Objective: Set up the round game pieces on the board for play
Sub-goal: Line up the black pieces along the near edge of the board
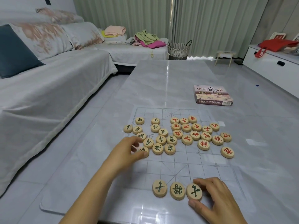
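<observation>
A clear plastic board [186, 164] with a faint printed grid lies on the grey table. Several round wooden pieces with green marks [161, 139] are heaped at its middle left, and several with red marks [195, 131] at its middle right. Three green-marked pieces stand in a row on the near edge line. My right hand [215, 199] pinches the rightmost of them [194, 191] between thumb and fingers. My left hand [129, 151] reaches into the green heap and pinches a piece [144, 150] at its near left; the fingers partly hide that piece.
The flat game box [213, 95] lies on the table beyond the board at the right. A sofa [48, 88] with cushions runs along the left. A woven basket [178, 49] and a white cabinet [273, 65] stand at the back.
</observation>
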Tool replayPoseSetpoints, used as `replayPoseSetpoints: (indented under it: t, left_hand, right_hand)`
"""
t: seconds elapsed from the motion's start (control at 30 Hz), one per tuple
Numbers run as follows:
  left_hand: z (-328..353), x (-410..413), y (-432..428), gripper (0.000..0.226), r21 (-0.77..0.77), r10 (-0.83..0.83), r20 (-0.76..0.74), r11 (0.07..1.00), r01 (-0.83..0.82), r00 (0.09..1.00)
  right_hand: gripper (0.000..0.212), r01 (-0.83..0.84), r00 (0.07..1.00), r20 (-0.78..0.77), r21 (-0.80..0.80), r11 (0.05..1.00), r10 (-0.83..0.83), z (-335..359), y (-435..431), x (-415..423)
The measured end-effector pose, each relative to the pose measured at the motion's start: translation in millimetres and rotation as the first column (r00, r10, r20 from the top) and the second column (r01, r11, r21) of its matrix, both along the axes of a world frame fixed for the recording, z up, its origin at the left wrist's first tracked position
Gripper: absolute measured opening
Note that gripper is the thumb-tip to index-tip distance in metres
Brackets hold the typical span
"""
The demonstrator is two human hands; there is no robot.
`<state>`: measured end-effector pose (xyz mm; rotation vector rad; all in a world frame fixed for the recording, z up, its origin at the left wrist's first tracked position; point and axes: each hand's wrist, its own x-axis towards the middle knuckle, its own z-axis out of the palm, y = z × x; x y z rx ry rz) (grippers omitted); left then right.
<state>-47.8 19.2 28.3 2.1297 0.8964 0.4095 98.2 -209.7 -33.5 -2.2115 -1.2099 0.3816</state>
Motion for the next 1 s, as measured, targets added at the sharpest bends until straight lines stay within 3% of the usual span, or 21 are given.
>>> replayPoseSetpoints:
  t: [0.1,0.23,0.3,0.47,0.63,0.87,1.0]
  left_hand:
    - [-0.8,9.5,13.4,0.044,0.107,0.153,-0.051,0.983,-0.147,0.987]
    - [-21.5,10.0,13.9,0.061,-0.016,0.142,-0.126,0.989,-0.146,0.982]
    - [-29.1,11.4,14.0,0.070,0.032,0.080,-0.215,0.997,-0.074,0.973]
    - [-31.1,11.7,20.4,0.079,0.078,0.068,-0.274,0.996,-0.048,0.959]
    - [-31.6,3.2,27.8,0.069,0.123,0.104,-0.279,0.990,-0.072,0.955]
    - [-29.9,3.9,34.1,0.054,0.163,0.093,-0.274,0.985,-0.049,0.957]
    - [-30.4,3.0,28.0,0.043,0.204,0.127,-0.149,0.974,-0.095,0.981]
  right_hand:
    - [0.065,0.010,0.999,-0.052,0.034,0.999,-0.008,1.7,-1.1,0.1]
    - [0.028,0.073,0.978,-0.203,0.093,0.993,-0.053,17.1,-0.8,4.7]
    - [0.029,0.040,0.986,-0.163,0.079,0.996,-0.027,23.8,8.2,18.7]
    - [0.037,-0.092,0.994,0.059,0.003,0.996,0.092,38.7,74.2,34.2]
    - [0.050,-0.164,0.965,0.184,-0.138,0.977,0.188,33.1,117.3,35.2]
    - [0.033,-0.116,0.972,0.191,-0.104,0.988,0.135,28.3,110.7,39.2]
    - [0.022,-0.067,0.989,0.126,-0.132,0.989,0.084,30.9,71.4,52.9]
